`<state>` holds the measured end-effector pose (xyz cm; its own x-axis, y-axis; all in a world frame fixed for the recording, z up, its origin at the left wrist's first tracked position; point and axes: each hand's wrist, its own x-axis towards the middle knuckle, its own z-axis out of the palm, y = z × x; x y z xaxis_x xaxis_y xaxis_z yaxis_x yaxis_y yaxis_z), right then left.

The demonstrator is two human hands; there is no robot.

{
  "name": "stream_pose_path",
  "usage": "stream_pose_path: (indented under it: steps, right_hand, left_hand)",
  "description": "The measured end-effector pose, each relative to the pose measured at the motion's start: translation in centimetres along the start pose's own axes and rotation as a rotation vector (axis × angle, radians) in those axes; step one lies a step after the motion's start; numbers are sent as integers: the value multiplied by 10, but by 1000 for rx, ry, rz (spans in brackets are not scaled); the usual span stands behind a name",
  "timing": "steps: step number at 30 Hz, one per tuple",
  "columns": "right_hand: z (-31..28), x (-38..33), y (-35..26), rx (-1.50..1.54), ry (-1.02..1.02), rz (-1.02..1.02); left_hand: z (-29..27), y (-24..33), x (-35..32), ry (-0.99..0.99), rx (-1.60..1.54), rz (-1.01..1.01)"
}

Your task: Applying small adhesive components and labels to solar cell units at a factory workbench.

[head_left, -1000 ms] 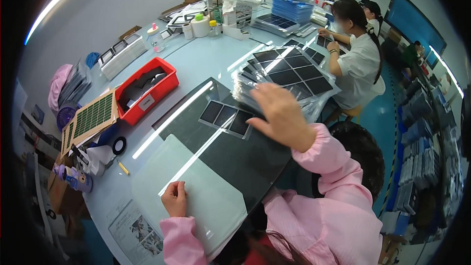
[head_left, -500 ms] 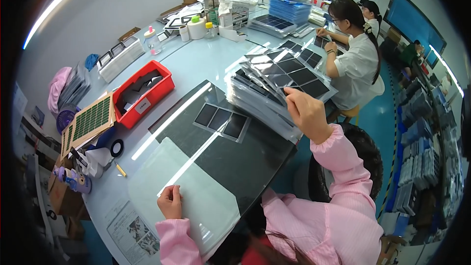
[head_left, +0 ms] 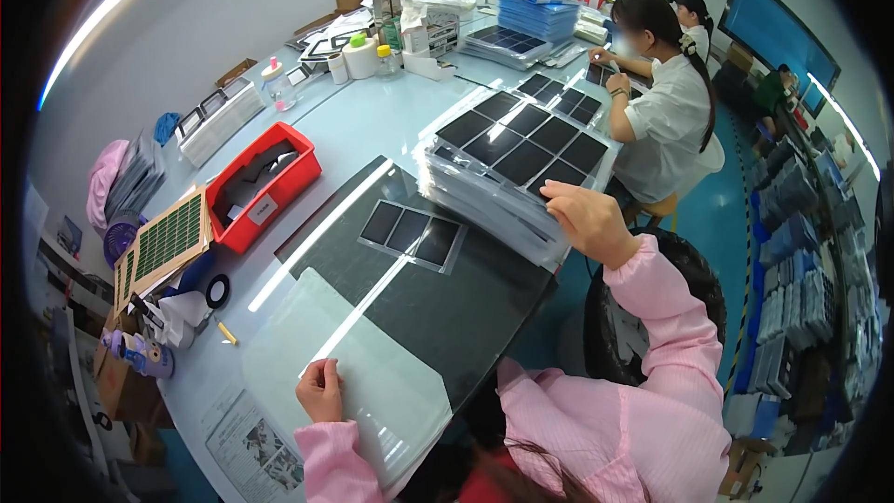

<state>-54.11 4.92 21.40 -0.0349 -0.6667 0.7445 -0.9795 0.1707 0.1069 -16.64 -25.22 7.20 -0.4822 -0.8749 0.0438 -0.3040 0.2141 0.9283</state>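
My right hand (head_left: 594,224) has its fingers closed at the near right corner of the top clear sheet of black panels (head_left: 521,142), which lies on a thick stack of clear plastic sheets (head_left: 484,200). My left hand (head_left: 319,393) is curled, fingertips together, over a translucent pale sheet stack (head_left: 377,382) at the front of the table. Whatever its fingers pinch, if anything, is too small to make out. Between my hands, a small clear sleeve with three black panels (head_left: 410,235) lies flat on the dark mat (head_left: 466,307).
To the left stand a red bin (head_left: 265,188) of dark pieces, a green gridded board (head_left: 168,233), a black tape roll (head_left: 217,291) and a yellow cutter (head_left: 227,333). A lined waste bin (head_left: 666,307) is by my right arm. A co-worker (head_left: 666,102) sits at the far right.
The top sheet of black panels, tilted up at its corner before, now lies flatter on the stack. My right hand has shifted slightly down and right. My left hand has barely moved.
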Motion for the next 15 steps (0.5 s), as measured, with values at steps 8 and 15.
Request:
stream_pose_path:
  steps: [8,15]
  right_hand:
    - [7,-8,-13,131,65,103]
    - [13,-47,6,642,632,874]
  left_hand:
    - [0,-8,-2,-17,32,66]
    - [0,-6,-3,-11,32,51]
